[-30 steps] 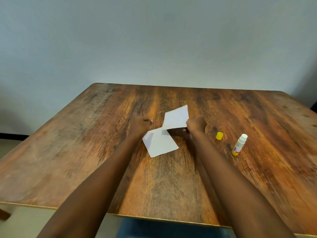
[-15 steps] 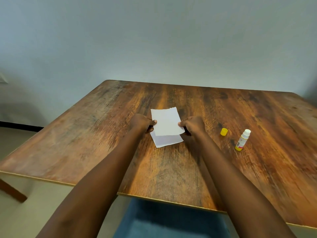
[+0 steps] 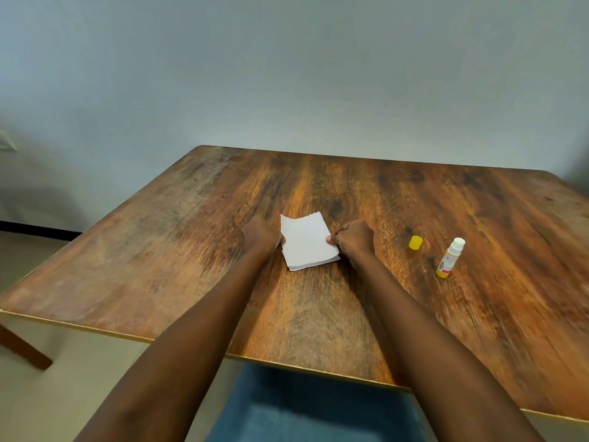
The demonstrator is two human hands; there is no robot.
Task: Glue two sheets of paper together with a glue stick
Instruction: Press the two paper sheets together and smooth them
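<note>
Two white paper sheets [image 3: 306, 242] lie stacked on the wooden table [image 3: 191, 266], the upper one almost covering the lower, whose edge peeks out along the near side. My left hand [image 3: 261, 234] pinches the stack's left edge with curled fingers. My right hand [image 3: 353, 239] grips the right edge, thumb on top of the paper. The uncapped glue stick [image 3: 450, 258], white with a yellow base, stands on the table to the right of my right hand. Its yellow cap [image 3: 416, 242] sits loose between the hand and the stick.
The table's near edge [image 3: 287, 366] runs across the lower view, with blue fabric [image 3: 302, 406] below it. A pale wall [image 3: 287, 74] rises behind the far edge. A wooden leg [image 3: 22, 347] shows at the lower left.
The upper sheet, first held raised and askew by my right hand, has been swung over and laid square onto the lower sheet. Both hands now hold the stack's sides.
</note>
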